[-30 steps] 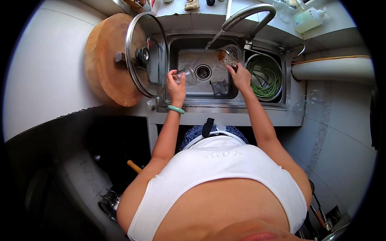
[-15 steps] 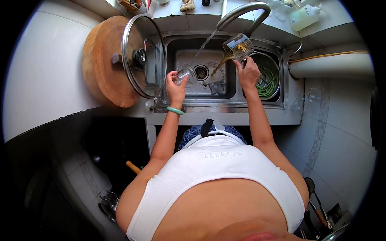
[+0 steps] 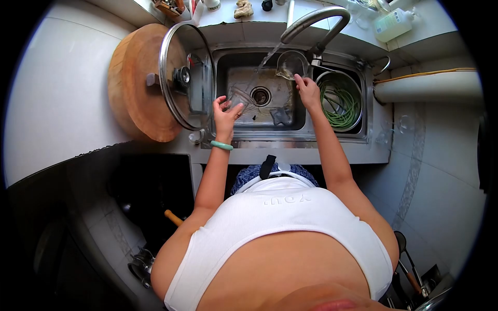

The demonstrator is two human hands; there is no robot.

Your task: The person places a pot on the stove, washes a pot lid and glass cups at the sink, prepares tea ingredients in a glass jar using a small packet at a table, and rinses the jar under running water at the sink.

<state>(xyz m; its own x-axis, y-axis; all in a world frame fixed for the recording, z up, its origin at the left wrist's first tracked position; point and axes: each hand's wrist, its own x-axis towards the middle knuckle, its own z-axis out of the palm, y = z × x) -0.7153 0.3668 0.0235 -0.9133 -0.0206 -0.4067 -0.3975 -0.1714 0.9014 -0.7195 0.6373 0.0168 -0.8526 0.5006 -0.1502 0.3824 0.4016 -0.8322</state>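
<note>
Over the left side of the sink (image 3: pixel 228 67), my left hand (image 3: pixel 224 120) grips a small clear glass vessel (image 3: pixel 239 97), perhaps a cup, tilted and blurred. My right hand (image 3: pixel 309 94) is closed on the handle of a clear glass jug (image 3: pixel 291 63), whose mouth faces up toward me; a little residue shows inside. Water (image 3: pixel 265 59) runs from the curved faucet (image 3: pixel 316 16) between the two vessels. Beneath them are the drain (image 3: pixel 261 96) and a grey cloth-like piece (image 3: pixel 280 116) on the basin floor.
A metal pot (image 3: pixel 358 85) holding long green beans (image 3: pixel 340 106) occupies the right basin. At left, a glass lid (image 3: pixel 199 49) leans by a round wooden chopping board (image 3: pixel 127 83). A soap bottle (image 3: pixel 392 25) stands on the ledge behind, and a small jar (image 3: pixel 195 137) sits by the sink's front-left corner.
The jug in my right hand has turned from pouring brown liquid to mouth up, moving slightly left; the brown stream has stopped. The glass vessel in my left hand has tilted.
</note>
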